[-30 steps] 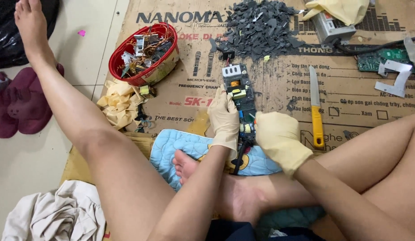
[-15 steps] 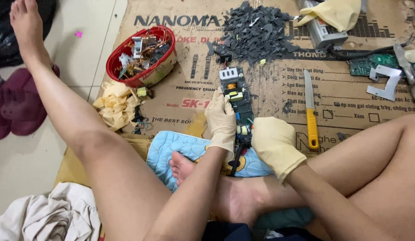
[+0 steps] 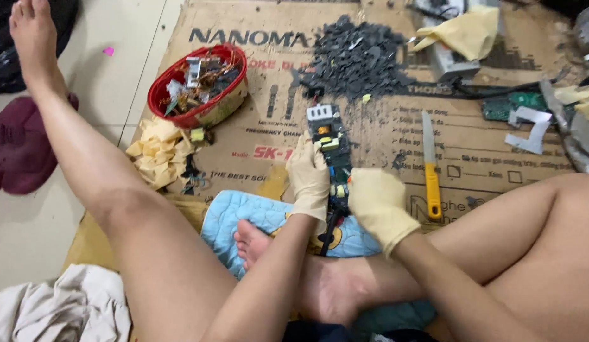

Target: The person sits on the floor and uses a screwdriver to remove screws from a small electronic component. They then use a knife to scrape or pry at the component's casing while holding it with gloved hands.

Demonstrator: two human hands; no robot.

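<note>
Not much has shifted since a second ago: the view slid a bit, so the board (image 3: pixel 328 149) and both hands sit slightly lower and further left in frame, but the hands keep the same hold on it.

The left hand (image 3: pixel 309 179), in a pale glove, is curled round the left edge of the board with fingers pressed against it. The right hand (image 3: pixel 377 202), gloved too, is closed over the board's near end, fingers bunched together; can't tell exactly what they pinch underneath. The board is long and narrow, running away from the grip over the cardboard (image 3: pixel 256 136), with a white part at its far end and yellow bits in the middle. A dark cable hangs from its near end, down over the blue cushion (image 3: pixel 244 218) just below the hands.

Right of the grip, close by, lies a knife (image 3: pixel 429 166) with a yellow handle. Past the board's far end is a pile of dark chips (image 3: pixel 358 57). Up and left of the grip sits a red basket (image 3: pixel 237 60) of scrap parts, with crumpled yellow gloves (image 3: pixel 156 152) below it.
</note>
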